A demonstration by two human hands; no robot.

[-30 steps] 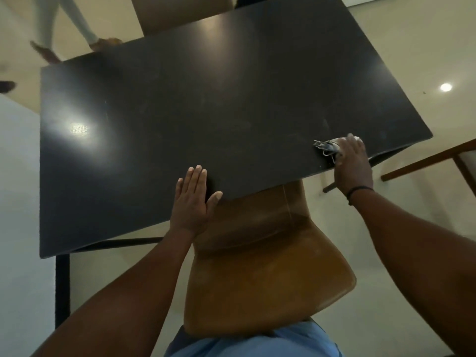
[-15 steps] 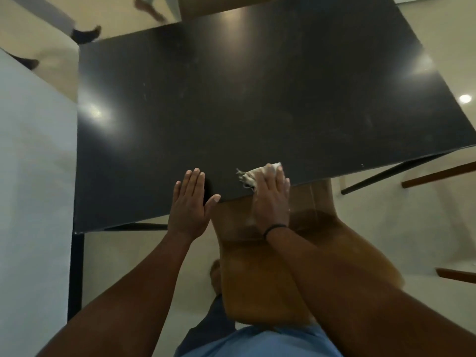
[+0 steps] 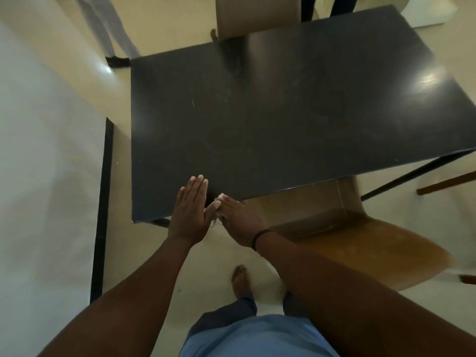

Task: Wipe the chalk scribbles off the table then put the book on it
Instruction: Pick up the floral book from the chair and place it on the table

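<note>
Dark table [image 3: 296, 119] seen from above, top mostly bare and glossy, with only faint pale smears and a short thin white mark [image 3: 192, 102] toward the far left part. White cloth [image 3: 221, 197] lying at the near edge of the table, close to the near left corner, mostly hidden under the right hand [image 3: 240, 221]. Right hand placed over the cloth, palm down, fingers pointing up-left and bent over it; holding or only pressing the cloth, cannot tell. Thin dark band [image 3: 258, 237] around the right wrist, forearm coming in from the lower right. Left hand [image 3: 189, 215] flat on the table beside the near left corner, fingers straight and together, pointing away from the body, thumb spread to the right and touching the right hand's fingertips, gripping nothing. Left forearm stretched in from the lower left. No book visible anywhere. Brown chair [image 3: 347, 240] just right of the hands, partly pushed under the near edge of the table. Bare foot [image 3: 240, 280] on the pale floor below the hands
</note>
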